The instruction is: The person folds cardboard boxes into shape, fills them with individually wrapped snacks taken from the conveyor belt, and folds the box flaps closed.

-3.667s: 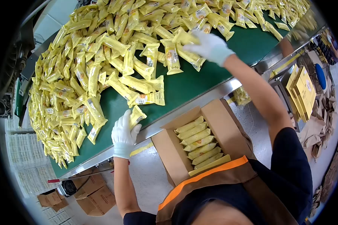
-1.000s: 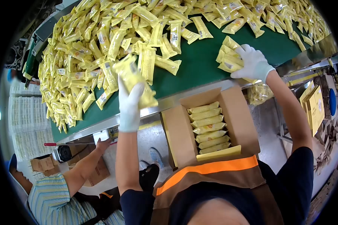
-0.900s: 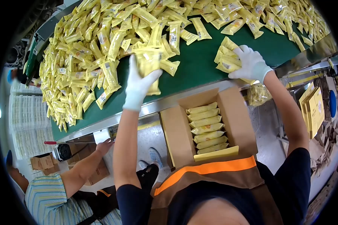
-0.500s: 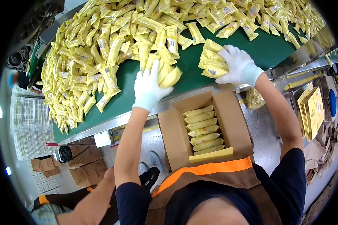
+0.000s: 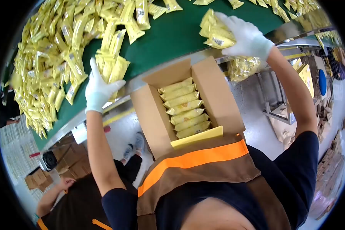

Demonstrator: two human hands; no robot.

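Note:
My left hand (image 5: pixel 99 89), in a white glove, is at the edge of the pile. Thumb and fingers curve around a few yellow snack packets (image 5: pixel 113 69); part of the grip is hidden. My right hand (image 5: pixel 247 39), also gloved, grips a small stack of the same packets (image 5: pixel 217 33) over the green belt's near edge. Between my arms an open cardboard box (image 5: pixel 145 119) holds a row of several yellow packets (image 5: pixel 184 109) lying side by side. A yellow card (image 5: pixel 197 137) stands at the box's near end.
A large heap of yellow packets (image 5: pixel 53 57) covers the left of the green conveyor belt (image 5: pixel 180 34). Below its metal edge hangs a clear bag of packets (image 5: pixel 243 68). Brown cartons (image 5: pixel 74 161) and another person's arm (image 5: pixel 50 199) are at lower left.
My view has turned, shifting the box up and left. My left hand has moved left along the pile's edge with packets at its fingers. My right hand still holds its stack.

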